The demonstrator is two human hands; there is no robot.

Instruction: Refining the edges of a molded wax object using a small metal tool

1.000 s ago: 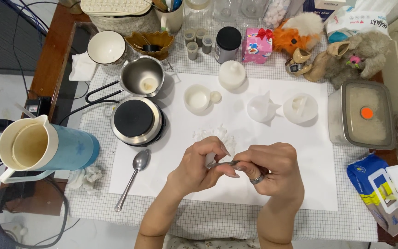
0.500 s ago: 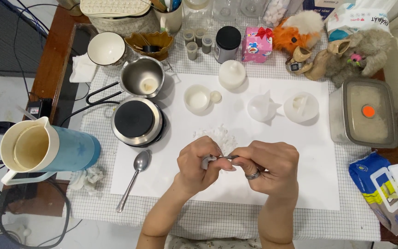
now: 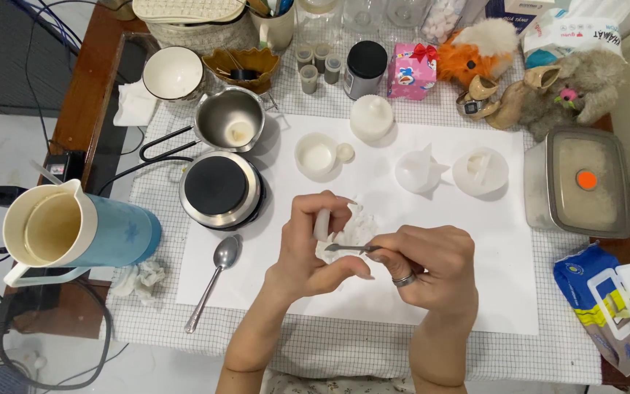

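Left hand [image 3: 313, 248]: curled round a small white tube-like piece [image 3: 321, 225], upright betw. thumb & fingers, w/ crumpled white tissue [image 3: 355, 232] bunched against the palm side.
Right hand [image 3: 426, 266]: pinching metal tweezers [image 3: 351, 248] betw. thumb & forefinger, ring on one finger; tips point left, toward the left hand's palm, touching or just at the tissue (can't tell which).
Where: both hands close together over the white sheet [image 3: 504, 292], near the front edge of the counter [image 3: 548, 350], which has a grid-pattern cloth.
Spoon [image 3: 216, 281]: metal, lying on the sheet's left edge, bowl up by the hot plate, just left of the left forearm.
Hot plate [image 3: 220, 190]: small round, black top, steel rim, behind-left of the hands.
Steel pot [image 3: 231, 124]: behind the hot plate, long black handle out to the left, sth pale at the bottom.
Blue jug [image 3: 82, 230]: far left, cream inside, lying w/ mouth toward the camera.
Back of sheet: small white round cup [image 3: 317, 155], white domed lid-like piece [image 3: 371, 117], two translucent moulds [image 3: 450, 170] (contents unclear).
Right side: clear lidded box [image 3: 585, 193] w/ orange spot on the lid; blue-yellow bag [image 3: 607, 306] nearer the front.
Back row: plush toys [image 3: 541, 80], pink gift box [image 3: 411, 71], black-lidded jar [image 3: 366, 69].
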